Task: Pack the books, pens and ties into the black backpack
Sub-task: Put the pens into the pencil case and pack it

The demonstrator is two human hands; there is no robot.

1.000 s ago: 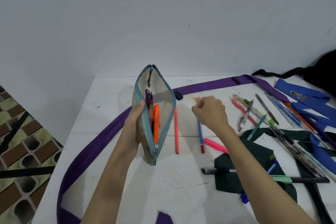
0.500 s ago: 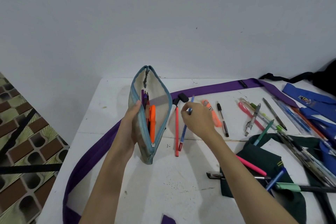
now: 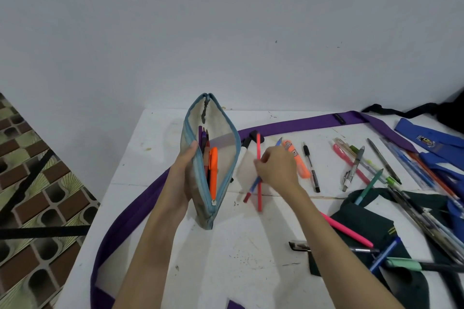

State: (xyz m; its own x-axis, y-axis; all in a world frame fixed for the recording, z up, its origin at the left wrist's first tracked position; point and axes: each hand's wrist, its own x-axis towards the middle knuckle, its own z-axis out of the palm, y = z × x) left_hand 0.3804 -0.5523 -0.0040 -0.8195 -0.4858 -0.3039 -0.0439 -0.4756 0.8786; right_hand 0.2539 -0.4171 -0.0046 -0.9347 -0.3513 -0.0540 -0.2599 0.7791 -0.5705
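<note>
My left hand (image 3: 184, 175) grips a beige pencil pouch (image 3: 223, 133) with a blue zip edge, held upright and gaping open on the white table (image 3: 160, 133). An orange marker (image 3: 213, 170) and several dark pens stand inside it. Just right of the pouch, my right hand (image 3: 276, 167) pinches a red pen (image 3: 258, 153) and a blue pen (image 3: 252, 187) with a red end, both lifted off the table. A black-capped white marker (image 3: 244, 155) lies between pouch and hand. The black backpack (image 3: 452, 113) shows only at the far right edge.
A purple tie (image 3: 301, 124) curves across the table from back right to front left. Blue ties (image 3: 431, 140) and a dark green tie (image 3: 361, 218) lie at right among several loose pens, with an orange highlighter (image 3: 297, 162). Tiled floor lies left of the table.
My right hand moved left from the loose pens toward the pouch. It picked up the blue pen, then also the red pen, and both now hang lifted in its fingers.
</note>
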